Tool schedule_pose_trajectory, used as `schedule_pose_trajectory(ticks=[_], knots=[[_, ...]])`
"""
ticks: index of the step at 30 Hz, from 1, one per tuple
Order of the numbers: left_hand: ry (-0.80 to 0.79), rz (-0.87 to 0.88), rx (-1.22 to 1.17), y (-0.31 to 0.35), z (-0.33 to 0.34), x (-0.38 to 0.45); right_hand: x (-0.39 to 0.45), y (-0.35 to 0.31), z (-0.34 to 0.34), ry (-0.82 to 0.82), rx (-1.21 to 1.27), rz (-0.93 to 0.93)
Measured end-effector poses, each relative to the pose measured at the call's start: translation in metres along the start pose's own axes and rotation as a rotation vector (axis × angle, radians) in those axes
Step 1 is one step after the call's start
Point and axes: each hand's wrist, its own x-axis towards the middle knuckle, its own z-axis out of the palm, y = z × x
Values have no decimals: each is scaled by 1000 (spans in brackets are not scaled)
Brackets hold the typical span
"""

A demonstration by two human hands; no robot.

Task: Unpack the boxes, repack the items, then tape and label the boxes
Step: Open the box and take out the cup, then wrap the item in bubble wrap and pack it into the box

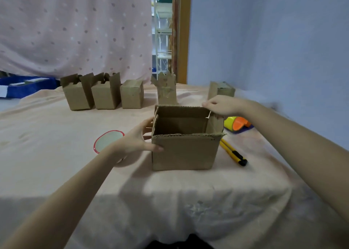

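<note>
The left hand (140, 138) holds the box (186, 138); the right hand (223, 105) pinches its far flap. Pulling hard may rip it.

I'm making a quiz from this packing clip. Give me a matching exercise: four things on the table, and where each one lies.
Things:
1. big open box
2. yellow utility knife
3. red-rimmed disc
4. tape dispenser

Places:
A. left of the big box, by the left hand
B. between both hands
C. under the right hand
D. right of the big box, near its base

Pairs: 1-B, 2-D, 3-A, 4-C
</note>
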Motion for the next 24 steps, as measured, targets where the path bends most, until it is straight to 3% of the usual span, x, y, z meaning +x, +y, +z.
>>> schedule_pose_trajectory(ticks=[9, 14, 20, 24], knots=[[367, -103, 90, 26, -3, 43, 19, 43, 1, 259, 307, 180], [639, -136, 126, 43, 23, 103, 38, 44, 5, 249, 259, 192], [789, -309, 337, 49, 63, 174, 78, 46, -5, 234, 136, 209], [803, -373, 400, 52, 74, 230, 115, 68, -16, 264, 5, 245]])
